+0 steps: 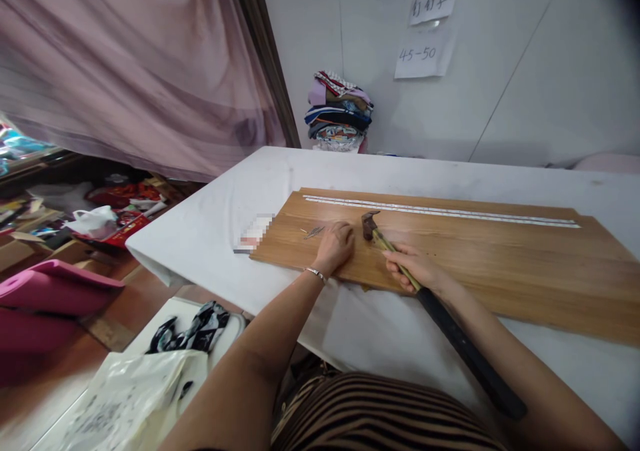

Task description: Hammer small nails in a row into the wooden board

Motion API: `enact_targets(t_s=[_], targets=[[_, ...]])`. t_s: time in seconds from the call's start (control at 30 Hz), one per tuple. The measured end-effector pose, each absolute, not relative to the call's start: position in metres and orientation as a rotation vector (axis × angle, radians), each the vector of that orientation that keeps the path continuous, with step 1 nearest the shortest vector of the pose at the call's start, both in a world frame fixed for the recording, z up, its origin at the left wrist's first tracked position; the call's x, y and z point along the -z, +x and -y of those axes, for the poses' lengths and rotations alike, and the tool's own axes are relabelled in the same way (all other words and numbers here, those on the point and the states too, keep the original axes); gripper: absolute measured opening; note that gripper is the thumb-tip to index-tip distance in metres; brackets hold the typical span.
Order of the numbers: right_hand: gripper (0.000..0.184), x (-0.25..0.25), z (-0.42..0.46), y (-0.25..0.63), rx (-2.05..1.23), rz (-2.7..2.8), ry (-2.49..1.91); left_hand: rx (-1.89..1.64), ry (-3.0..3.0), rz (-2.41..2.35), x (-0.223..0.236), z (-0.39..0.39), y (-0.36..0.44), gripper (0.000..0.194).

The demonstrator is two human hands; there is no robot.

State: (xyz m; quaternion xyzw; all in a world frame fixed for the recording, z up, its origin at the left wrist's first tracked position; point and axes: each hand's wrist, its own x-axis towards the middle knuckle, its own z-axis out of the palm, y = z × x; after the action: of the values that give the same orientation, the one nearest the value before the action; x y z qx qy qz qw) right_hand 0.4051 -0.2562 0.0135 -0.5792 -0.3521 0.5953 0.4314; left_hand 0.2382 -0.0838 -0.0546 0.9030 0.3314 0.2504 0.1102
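Observation:
A wooden board lies on the white-covered table. My right hand is closed around the handle of a claw hammer, well up towards the head. The hammer's rusty head hovers over or rests on the board; I cannot tell which. Just left of it, my left hand lies on the board with its fingers bent and together, and their tips are hidden. Anything pinched there is too small to make out. Beside that hand is a small pile of nails.
White measuring strips run along the board's far side. A blurred-out item sits by its left end. Folded clothes are stacked at the wall. A plastic bag and pink rolled mat lie lower left.

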Motion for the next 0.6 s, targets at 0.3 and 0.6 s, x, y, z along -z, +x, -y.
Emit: enact_targets(t_s=[0.3,0.6], targets=[[0.049,-0.0135,0.2561,0.4045,-1.494,0.870,-1.436,-0.731,2.654,-0.972,0.0539,0.0841,0.2388,0.019],[0.046,-0.0201,0.2576,0.4014,-1.486,0.822,-1.450,-0.732,2.658,-0.968,0.0550,0.0831,0.2380,0.019]])
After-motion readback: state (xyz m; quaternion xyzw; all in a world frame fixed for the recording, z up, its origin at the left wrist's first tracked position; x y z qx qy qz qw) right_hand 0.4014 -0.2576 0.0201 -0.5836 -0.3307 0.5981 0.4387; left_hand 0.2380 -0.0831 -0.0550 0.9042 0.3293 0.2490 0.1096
